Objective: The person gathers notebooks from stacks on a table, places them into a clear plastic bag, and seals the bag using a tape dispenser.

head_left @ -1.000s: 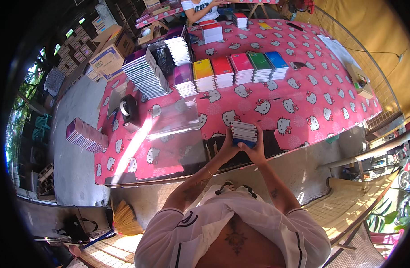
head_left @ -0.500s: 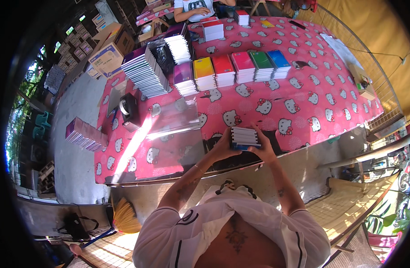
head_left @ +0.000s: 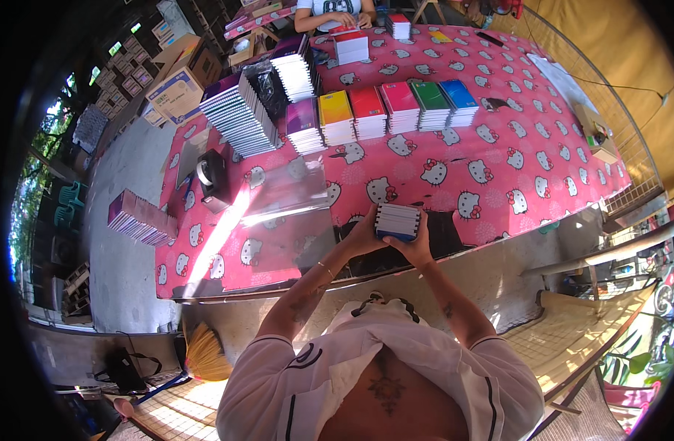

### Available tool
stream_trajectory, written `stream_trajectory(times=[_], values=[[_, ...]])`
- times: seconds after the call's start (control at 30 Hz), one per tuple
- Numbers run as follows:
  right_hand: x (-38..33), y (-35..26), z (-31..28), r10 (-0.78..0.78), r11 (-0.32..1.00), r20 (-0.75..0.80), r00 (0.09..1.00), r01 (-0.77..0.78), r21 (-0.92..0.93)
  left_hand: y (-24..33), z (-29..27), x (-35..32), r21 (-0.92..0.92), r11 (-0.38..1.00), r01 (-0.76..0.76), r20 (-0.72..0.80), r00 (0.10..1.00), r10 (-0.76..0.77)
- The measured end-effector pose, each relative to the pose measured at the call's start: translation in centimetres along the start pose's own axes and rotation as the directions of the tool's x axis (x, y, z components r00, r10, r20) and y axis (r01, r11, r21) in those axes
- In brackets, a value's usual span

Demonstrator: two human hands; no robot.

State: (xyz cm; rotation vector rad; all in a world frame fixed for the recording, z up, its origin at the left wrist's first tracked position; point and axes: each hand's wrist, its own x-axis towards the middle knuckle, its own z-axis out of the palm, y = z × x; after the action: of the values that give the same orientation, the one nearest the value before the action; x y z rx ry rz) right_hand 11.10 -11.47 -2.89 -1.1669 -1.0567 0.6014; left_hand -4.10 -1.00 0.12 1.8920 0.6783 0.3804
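Both hands hold one small stack of notebooks [head_left: 397,220], white page edges toward me, just above the near edge of a table under a pink cartoon-cat cloth [head_left: 513,169]. My left hand [head_left: 362,237] grips the stack's left end. My right hand [head_left: 417,246] cups its right end and underside. A dark sheet [head_left: 443,234] lies on the cloth beneath the stack. Sheets of clear plastic [head_left: 289,195] lie to the left of my hands.
Across the table's middle stand stacks of purple [head_left: 301,125], yellow [head_left: 335,116], red [head_left: 368,112], green [head_left: 431,103] and blue notebooks [head_left: 458,101]. A tape dispenser [head_left: 212,176] sits at left. Another person [head_left: 333,13] sits at the far end. Cardboard boxes [head_left: 179,88] stand far left.
The stack has stayed between both hands while dropping slightly toward the table's near edge, and the camera view has shifted a little. The other person has come further into view at the far end.
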Motion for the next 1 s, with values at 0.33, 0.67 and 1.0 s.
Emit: stream_trajectory(times=[0.33,0.67,1.0], values=[[-0.1,1.6,-1.8,0.109,0.994,0.073,0.991,-0.108,-0.01,9.1,0.7,-0.6,0.748,0.515,-0.419,0.169,0.87,0.463],[2.9,-5.2,1.5,0.035,0.966,0.372,0.928,0.064,-0.252,7.2,-5.1,-5.4,0.593,0.805,0.021,-0.255,0.953,0.163],[9.8,3.9,15.0,0.074,0.64,0.642,0.763,0.457,-0.618,-5.9,-18.3,-10.9,-0.597,0.774,0.209,-0.6,0.524,-0.604]])
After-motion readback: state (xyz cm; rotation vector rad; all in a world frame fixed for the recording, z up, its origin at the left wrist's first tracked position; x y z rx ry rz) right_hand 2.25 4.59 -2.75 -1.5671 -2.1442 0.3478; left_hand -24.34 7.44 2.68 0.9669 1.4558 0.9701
